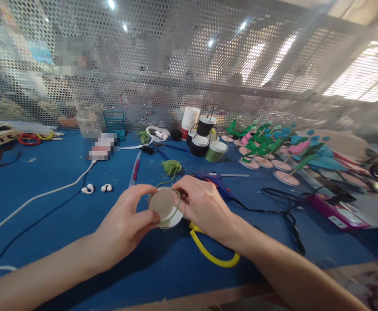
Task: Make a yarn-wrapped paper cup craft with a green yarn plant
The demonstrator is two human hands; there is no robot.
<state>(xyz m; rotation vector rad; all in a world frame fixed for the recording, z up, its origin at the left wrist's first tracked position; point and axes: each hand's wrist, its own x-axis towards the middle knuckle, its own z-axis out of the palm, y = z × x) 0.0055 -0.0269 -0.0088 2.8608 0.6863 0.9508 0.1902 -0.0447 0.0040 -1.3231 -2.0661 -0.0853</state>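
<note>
My left hand point(127, 224) grips a small white paper cup point(164, 207) turned on its side, its round bottom facing me. My right hand point(202, 207) pinches the cup's rim on the other side and presses a strand of green string point(177, 203) against it. That string runs up to a loose green bundle point(172, 167) lying on the blue table point(46, 207) just behind the cup. A blue glue gun point(216, 181) lies behind my right hand. Yellow-handled scissors point(211, 255) lie under my right wrist.
Black and green wrapped cups point(205, 144) and a white cup stack point(190, 117) stand further back. Pink discs with green and blue foam shapes point(267, 149) fill the right. Two white earbuds point(96, 188), a white cable point(40, 196), black cords point(286, 216) lie around. A perforated metal screen point(176, 65) closes the back.
</note>
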